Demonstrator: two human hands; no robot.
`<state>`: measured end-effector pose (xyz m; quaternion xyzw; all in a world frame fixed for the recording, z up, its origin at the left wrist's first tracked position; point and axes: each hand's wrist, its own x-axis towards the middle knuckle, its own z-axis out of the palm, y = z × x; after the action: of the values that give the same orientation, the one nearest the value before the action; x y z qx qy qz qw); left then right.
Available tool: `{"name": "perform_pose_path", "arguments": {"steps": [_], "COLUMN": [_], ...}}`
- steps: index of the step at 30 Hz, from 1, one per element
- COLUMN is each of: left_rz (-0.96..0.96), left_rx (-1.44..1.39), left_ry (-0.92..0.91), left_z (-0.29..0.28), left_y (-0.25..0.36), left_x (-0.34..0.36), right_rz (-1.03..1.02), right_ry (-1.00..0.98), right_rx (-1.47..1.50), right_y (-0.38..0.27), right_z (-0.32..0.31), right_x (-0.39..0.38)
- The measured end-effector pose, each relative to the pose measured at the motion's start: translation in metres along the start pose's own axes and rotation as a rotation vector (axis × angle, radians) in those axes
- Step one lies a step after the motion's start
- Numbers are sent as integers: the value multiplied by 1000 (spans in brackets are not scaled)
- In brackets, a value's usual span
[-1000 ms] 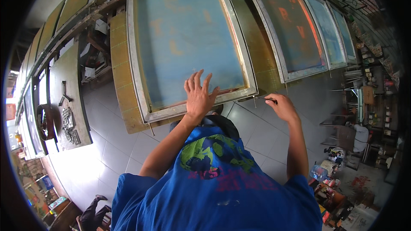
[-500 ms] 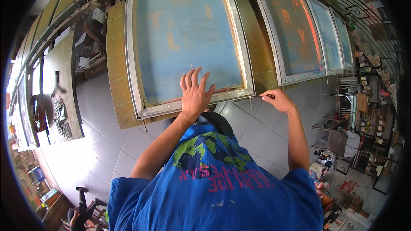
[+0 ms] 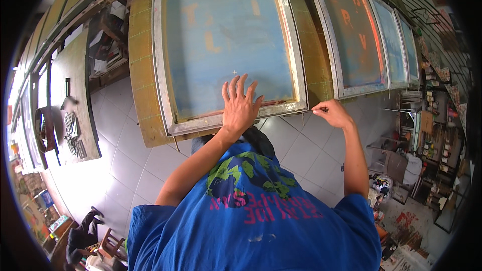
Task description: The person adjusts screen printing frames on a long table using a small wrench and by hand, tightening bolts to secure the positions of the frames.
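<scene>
A large screen-printing frame (image 3: pixel 168 88) with pale metal bars lies in front of me, its mesh (image 3: pixel 226 15) blue with faint orange shapes. My left hand (image 3: pixel 240 109) rests over the frame's near bar, fingers spread over the mesh. To the right, beside the near right corner and apart from it, my right hand (image 3: pixel 334 114) is closed with thumb and forefinger pinched together. Whatever may be between those fingertips is too small to make out. Under the frame sits a yellow-brown board (image 3: pixel 143 78), which sticks out on the left.
More screen frames (image 3: pixel 346 45) stand in a row to the right, one with orange marks. On the left, a grey board (image 3: pixel 75 85) holds dark objects. Crowded shelves (image 3: pixel 434 140) fill the right side. A person's dark-clothed legs (image 3: pixel 83 236) show at the lower left.
The view has shifted a little, so the frame and both hands appear slightly further right and higher. My hands keep nearly the same pose: left spread, right pinched.
</scene>
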<state>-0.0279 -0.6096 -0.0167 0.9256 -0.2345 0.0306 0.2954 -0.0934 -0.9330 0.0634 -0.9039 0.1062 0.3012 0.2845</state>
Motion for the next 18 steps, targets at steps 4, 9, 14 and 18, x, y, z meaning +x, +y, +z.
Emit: {"name": "perform_pose_path", "arguments": {"steps": [4,9,14,18], "left_rz": [2,17,23,27], "left_rx": [1,46,38,29], "left_ry": [-46,-64,-85,-91], "left_z": [1,2,1,0], "left_y": [0,0,-1,-2], "left_x": [1,1,1,1], "right_rz": [72,220,251,295], "right_ry": [115,180,346,414], "right_rx": [-150,-459,-863,-1017], "right_y": [-20,-64,-96,-112], "right_z": [12,24,83,117], "right_x": [-10,-18,-11,0]}}
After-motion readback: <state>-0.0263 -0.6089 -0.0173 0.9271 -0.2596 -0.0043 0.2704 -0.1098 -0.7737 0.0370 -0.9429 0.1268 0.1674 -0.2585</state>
